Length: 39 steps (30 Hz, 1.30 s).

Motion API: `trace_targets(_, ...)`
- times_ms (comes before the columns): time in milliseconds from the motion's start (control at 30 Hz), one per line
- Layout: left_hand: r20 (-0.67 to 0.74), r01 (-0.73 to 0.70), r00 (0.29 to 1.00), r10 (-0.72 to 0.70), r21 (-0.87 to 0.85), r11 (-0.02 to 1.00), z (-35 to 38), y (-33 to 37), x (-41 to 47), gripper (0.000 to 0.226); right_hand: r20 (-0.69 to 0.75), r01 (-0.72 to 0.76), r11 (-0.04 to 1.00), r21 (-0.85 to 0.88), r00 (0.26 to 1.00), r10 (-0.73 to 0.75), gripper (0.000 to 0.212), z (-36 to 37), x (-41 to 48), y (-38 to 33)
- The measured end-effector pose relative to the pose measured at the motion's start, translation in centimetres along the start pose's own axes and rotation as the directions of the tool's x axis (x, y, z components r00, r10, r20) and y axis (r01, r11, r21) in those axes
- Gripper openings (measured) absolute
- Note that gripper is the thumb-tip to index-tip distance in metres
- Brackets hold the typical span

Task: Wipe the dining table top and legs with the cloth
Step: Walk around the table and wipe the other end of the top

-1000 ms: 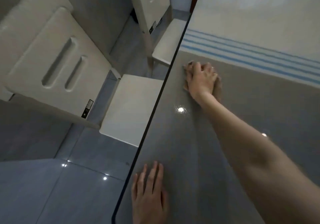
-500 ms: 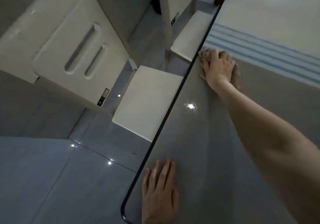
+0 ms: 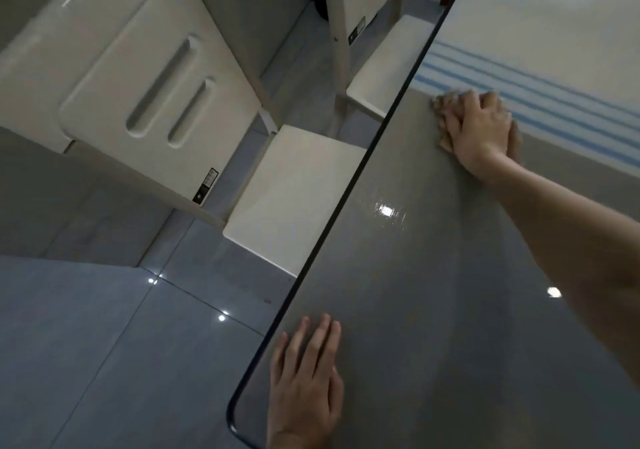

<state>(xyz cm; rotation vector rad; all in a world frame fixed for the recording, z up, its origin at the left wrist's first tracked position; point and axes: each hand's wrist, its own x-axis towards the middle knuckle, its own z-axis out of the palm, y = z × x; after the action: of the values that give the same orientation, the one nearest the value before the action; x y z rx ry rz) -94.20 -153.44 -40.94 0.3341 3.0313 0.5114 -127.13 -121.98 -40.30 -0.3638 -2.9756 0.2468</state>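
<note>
The glossy grey dining table top (image 3: 433, 292) fills the right half of the head view, with its dark rounded left edge running diagonally. My right hand (image 3: 479, 129) reaches far across the top with its fingers curled over a bunched beige cloth (image 3: 439, 103). It presses the cloth onto the surface close to the left edge. Only the fringes of the cloth show around the fingers. My left hand (image 3: 306, 386) lies flat with straight fingers on the top by the near left corner. No table legs are in view.
A white mat with blue stripes (image 3: 554, 50) covers the far part of the table, just beyond the cloth. Two white chairs stand along the left edge, the nearer one (image 3: 294, 195) tucked partly under the top and the farther one (image 3: 381, 67) behind it. Shiny grey floor tiles (image 3: 104, 344) lie below.
The view has swung so the table edge sits further right. My right hand has slid the cloth slightly along the striped mat's border. My left hand stays flat by the corner.
</note>
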Motion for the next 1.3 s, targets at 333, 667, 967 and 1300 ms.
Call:
trace_targets(333, 0.095, 0.041, 0.995, -0.043, 0.025, 0.999, -1.0, 0.6, 0.1, 0.058, 0.187, 0.477, 0.851, 0.219, 0.835, -0.517, 0.034, -3.1, -25.1, -3.7)
trace_targets(667, -0.002, 0.033, 0.999, -0.033, 0.019, 0.999, -0.3, 0.6, -0.1, 0.056, -0.056, -0.253, 0.966, 0.047, 0.965, 0.255, 0.048, -1.4, -5.5, 5.8)
trace_targets(967, -0.043, 0.044, 0.998, -0.042, 0.034, 0.998, 0.0, 0.4, 0.0, 0.056, 0.038, 0.119, 0.986, 0.12, 0.991, -0.124, 0.034, -1.2, -19.1, -5.1)
trace_targets(1300, -0.015, 0.031, 0.999, -0.031, -0.019, 0.999, -0.3, 0.9, -0.4, 0.053, 0.041, -0.01, 0.997, 0.077, 0.999, 0.006, 0.044, -7.0, -45.9, 9.4)
